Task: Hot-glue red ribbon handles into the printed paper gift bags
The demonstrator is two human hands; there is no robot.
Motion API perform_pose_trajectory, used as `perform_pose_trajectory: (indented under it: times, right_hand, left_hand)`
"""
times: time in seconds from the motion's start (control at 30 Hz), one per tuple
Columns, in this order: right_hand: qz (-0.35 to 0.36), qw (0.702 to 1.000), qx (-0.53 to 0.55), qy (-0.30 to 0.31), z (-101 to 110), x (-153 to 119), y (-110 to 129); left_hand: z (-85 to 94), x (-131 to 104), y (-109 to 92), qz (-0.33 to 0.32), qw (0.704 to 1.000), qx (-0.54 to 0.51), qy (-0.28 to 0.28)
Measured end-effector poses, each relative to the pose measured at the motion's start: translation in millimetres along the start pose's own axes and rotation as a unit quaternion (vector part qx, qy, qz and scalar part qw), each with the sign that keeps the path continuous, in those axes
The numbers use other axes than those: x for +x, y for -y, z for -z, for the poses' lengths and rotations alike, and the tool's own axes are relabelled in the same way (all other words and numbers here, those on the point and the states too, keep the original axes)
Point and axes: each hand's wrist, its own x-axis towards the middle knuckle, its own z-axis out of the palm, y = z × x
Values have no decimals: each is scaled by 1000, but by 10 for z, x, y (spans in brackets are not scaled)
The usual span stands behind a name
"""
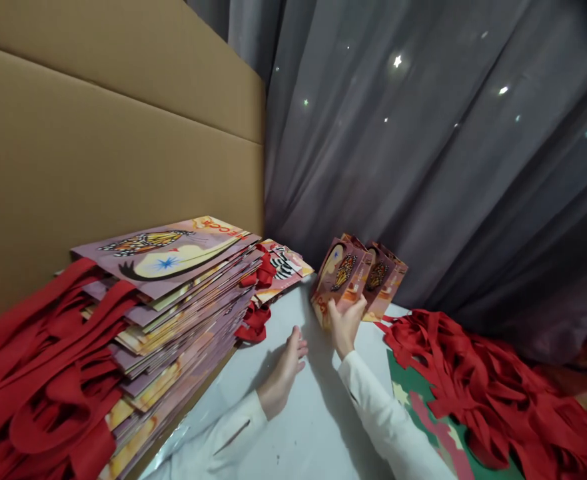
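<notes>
My right hand (346, 325) grips the lower edge of a small purple-and-orange paper gift bag (340, 270) printed with a butterfly, with the thumb on its front. The bag stands opened out and tilted. Just behind it to the right is a second matching paper bag (386, 280). Over the white table (298, 413), my left hand (284, 373) is empty, its fingers apart and palm turned toward the right hand. Left of it lies a tall stack of flat paper bags (173, 267) in the same print, with red ribbon handles (48, 360) spilling off the near side.
A cardboard wall (123, 133) rises on the left. Grey curtain (398, 153) with star-shaped lights hangs behind. At the right, a heap of red ribbon (478, 380) covers part of a green printed sheet or bag (408, 373). Another flat printed bag (286, 263) lies beyond the stack.
</notes>
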Motion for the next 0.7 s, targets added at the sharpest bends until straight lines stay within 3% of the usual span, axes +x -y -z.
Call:
perform_pose_trajectory:
  times: [0.13, 0.2, 0.27, 0.3, 0.37, 0.47, 0.53, 0.6, 0.7]
  right_hand:
    - [18, 996, -91, -12, -402, 224, -192]
    - [11, 994, -105, -34, -551, 201, -177]
    - [49, 990, -123, -40, -683, 90, -100]
    - [96, 986, -139, -15, -746, 14, -43]
    - [222, 954, -179, 93, -871, -134, 94]
    - [362, 867, -238, 247, -1020, -230, 300]
    - [384, 840, -266, 276, -1045, -179, 398]
    - [381, 837, -277, 279, -978, -78, 449]
    - [378, 841, -280, 266, -715, 60, 461]
  left_hand:
    - [12, -56, -47, -4, 1000, 7, -3]
    - [8, -74, -51, -15, 1000, 5, -10]
    - [7, -67, -42, -41, 999, 6, -26]
    - [11, -54, -37, -59, 998, 8, -37]
    - [26, -13, -34, -97, 993, 11, -63]
    - [69, 56, -63, -132, 986, 5, -105]
    - [98, 87, -92, -140, 982, 3, -128]
    - [117, 96, -112, -142, 980, 1, -137]
    - [122, 82, -100, -139, 982, -4, -128]
